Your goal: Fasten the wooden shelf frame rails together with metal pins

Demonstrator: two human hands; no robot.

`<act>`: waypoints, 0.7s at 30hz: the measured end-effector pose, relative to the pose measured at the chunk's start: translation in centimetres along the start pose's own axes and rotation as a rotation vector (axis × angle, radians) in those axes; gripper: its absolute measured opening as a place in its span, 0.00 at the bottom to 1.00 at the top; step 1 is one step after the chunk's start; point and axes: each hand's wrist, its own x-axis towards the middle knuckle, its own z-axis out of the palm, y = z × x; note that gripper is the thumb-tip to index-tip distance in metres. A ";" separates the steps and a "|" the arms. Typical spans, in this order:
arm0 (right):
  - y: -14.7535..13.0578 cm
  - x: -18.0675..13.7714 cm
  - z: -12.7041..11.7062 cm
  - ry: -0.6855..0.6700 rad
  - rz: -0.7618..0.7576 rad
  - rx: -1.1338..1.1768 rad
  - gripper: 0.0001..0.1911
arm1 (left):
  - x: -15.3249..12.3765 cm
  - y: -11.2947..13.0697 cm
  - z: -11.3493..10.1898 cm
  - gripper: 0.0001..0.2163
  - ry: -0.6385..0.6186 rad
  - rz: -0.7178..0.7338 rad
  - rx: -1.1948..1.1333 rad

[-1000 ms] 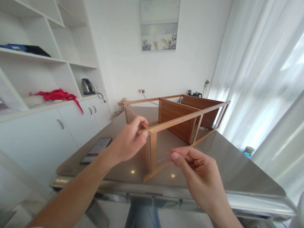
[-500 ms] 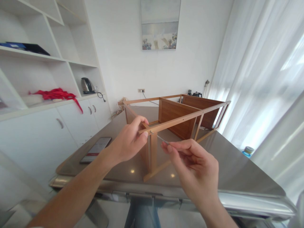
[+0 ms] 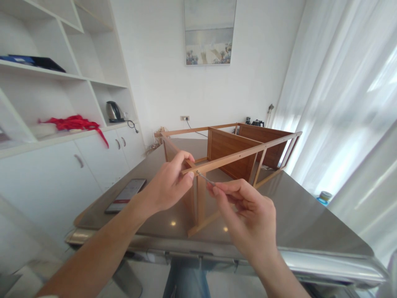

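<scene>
My left hand (image 3: 167, 188) pinches the near corner of the wooden frame (image 3: 238, 155). My right hand (image 3: 248, 219), nearer me, pinches a thin metal key (image 3: 205, 179) slanting far-left, tip at the corner's screw (image 3: 197, 172).

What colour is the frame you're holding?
The frame is brown wood, clearest in the head view.
</scene>
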 end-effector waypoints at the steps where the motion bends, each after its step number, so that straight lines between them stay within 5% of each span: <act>1: 0.0 0.0 0.0 0.000 -0.005 -0.011 0.02 | 0.0 0.0 0.0 0.10 0.001 0.000 -0.001; 13: -1.7 0.7 -1.1 -0.076 -0.289 -0.388 0.08 | 0.0 0.1 0.0 0.09 -0.013 -0.012 -0.021; 21: -2.1 1.7 -1.0 -0.129 0.098 -0.007 0.04 | 0.0 0.2 -0.1 0.08 -0.013 0.002 -0.014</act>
